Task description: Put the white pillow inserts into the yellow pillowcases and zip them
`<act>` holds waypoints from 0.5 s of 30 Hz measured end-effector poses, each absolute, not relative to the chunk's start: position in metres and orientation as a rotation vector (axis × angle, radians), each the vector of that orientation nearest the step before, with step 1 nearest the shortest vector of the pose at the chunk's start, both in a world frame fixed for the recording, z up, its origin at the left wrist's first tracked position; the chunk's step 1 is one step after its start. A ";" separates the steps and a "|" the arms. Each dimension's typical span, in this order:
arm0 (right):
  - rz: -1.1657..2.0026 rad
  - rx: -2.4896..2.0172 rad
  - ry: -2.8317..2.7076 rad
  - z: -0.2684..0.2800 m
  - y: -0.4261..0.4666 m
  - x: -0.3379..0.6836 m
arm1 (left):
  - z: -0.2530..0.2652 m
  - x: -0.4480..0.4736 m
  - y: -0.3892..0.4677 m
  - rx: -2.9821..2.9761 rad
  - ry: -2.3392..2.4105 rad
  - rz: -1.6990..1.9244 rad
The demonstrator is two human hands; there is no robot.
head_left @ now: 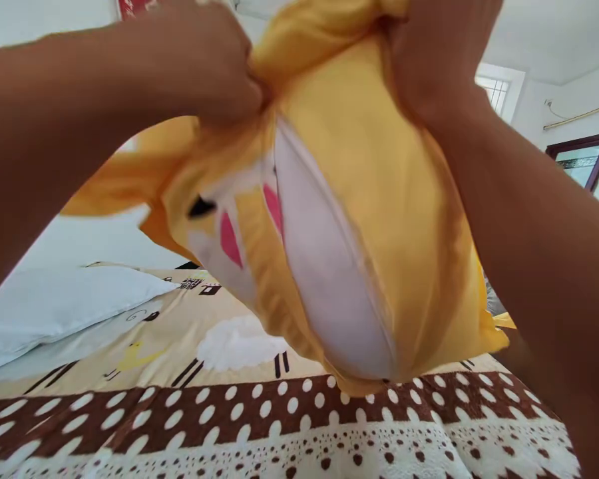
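In mid-air before me hangs a yellow pillowcase (349, 133) with pink, white and black patches printed on it. Through its long open slit shows a white pillow (324, 266). My left hand (219, 73) is closed in a fist on the cloth at the upper left of the slit. At the upper right, my right hand (429, 60) grips the case too, its fingers mostly hidden behind the cloth and the frame's top edge. The lower end of the case hangs over the bed.
Below is a bed with a patterned blanket (229, 446), brown and white with dots, and a cream printed part behind it. A white pillow (64, 306) lies on the left. White walls, a window (496, 90) and a dark-framed opening (582, 159) stand behind.
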State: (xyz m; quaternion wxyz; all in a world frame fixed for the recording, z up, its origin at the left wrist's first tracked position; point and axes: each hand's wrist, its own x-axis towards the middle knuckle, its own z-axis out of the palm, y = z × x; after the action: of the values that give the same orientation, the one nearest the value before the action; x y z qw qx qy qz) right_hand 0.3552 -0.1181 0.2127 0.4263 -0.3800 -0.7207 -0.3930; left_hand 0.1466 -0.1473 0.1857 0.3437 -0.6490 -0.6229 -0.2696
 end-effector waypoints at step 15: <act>-0.788 -0.743 -2.202 0.158 -0.089 0.310 | 0.156 0.125 -0.094 -1.873 -1.600 -0.772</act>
State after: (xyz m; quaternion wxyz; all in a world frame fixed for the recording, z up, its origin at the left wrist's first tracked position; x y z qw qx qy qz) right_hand 0.3099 -0.0892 0.1575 0.3371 -0.2849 -0.8448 -0.3024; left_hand 0.1248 -0.0943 0.1563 0.2762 -0.6974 -0.5957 -0.2873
